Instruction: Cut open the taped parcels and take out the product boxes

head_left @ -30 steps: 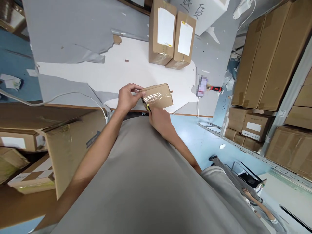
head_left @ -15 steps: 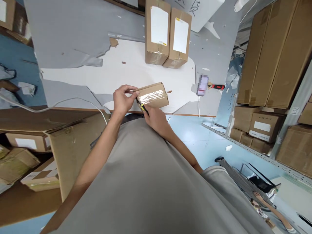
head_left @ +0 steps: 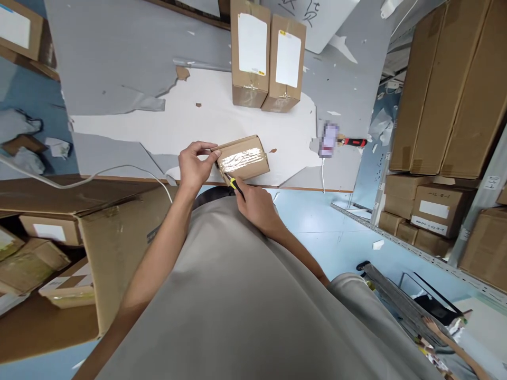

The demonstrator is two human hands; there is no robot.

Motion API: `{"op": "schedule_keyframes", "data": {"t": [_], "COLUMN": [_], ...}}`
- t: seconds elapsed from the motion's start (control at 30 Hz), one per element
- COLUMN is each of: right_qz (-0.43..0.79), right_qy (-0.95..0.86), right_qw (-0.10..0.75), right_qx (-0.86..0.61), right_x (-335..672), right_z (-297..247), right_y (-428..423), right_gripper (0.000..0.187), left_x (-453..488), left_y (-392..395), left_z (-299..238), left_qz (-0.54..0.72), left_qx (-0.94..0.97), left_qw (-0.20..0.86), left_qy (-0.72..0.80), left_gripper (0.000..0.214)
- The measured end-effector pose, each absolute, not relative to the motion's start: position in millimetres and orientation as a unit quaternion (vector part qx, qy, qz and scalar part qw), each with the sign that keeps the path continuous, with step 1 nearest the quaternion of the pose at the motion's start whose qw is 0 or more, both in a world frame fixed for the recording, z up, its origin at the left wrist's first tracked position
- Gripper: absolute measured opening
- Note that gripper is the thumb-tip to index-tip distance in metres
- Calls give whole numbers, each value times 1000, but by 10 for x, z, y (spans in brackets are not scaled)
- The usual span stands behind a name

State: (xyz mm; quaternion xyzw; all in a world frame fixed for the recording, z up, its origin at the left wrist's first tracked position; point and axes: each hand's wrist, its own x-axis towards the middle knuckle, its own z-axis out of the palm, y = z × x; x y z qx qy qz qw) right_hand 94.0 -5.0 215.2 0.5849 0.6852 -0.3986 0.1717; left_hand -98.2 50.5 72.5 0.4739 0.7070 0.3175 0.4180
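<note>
A small cardboard box (head_left: 247, 168) with shiny clear tape across its top lies tilted near the front edge of the table. My left hand (head_left: 195, 166) pinches its left corner between thumb and fingers. Wrapped in my right hand (head_left: 257, 205) is a utility knife (head_left: 233, 183) with a black-and-yellow handle. Its thin tip points at the near left end of the box; whether it touches the cardboard I cannot tell.
Two taped boxes (head_left: 249, 87) with white labels stand behind. A blurred-out device (head_left: 329, 139) on a white cable and a red-and-black handled tool (head_left: 354, 142) lie right. A large open carton (head_left: 119, 237) is at left, shelving with cartons (head_left: 435, 95) at right. Another person's arm (head_left: 443, 332) shows lower right.
My right hand and the knife have drawn back slightly from the box toward my body, showing more of the tip. My left hand still holds the corner. The whole view has shifted slightly.
</note>
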Motion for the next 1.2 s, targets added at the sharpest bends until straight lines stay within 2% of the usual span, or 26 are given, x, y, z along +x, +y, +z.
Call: {"op": "schedule_keyframes", "data": {"t": [0.2, 0.4, 0.53, 0.67, 0.8, 0.93, 1.03, 1.2], "right_qz": [-416, -381, -368, -378, -352, -341, -340, -334], "right_qy": [700, 767, 794, 751, 659, 629, 638, 637], "right_qw": [153, 178, 158, 92, 32, -10, -1, 69], "right_qx": [561, 485, 458, 533, 664, 699, 691, 692], "right_x": [902, 815, 915, 1218, 1592, 1807, 1802, 1633], "right_z": [1965, 1867, 1854, 1884, 1861, 1808, 1807, 1847], "right_y": [121, 107, -20, -124, -118, -33, 25, 142], "right_gripper": [44, 57, 61, 58, 64, 66, 64, 63], "left_x": [-968, -956, -969, -978, -826, -489, -281, -232], "left_y": [502, 485, 493, 501, 452, 393, 366, 330], "left_z": [718, 711, 694, 719, 896, 1085, 1093, 985], "left_qz": [323, 311, 309, 308, 316, 274, 232, 213], "left_qx": [467, 469, 472, 480, 528, 651, 710, 727], "left_qw": [412, 408, 413, 409, 351, 352, 379, 375], "left_qy": [713, 719, 715, 712, 705, 614, 546, 534], "left_gripper": [20, 19, 21, 26, 39, 53, 52, 55]}}
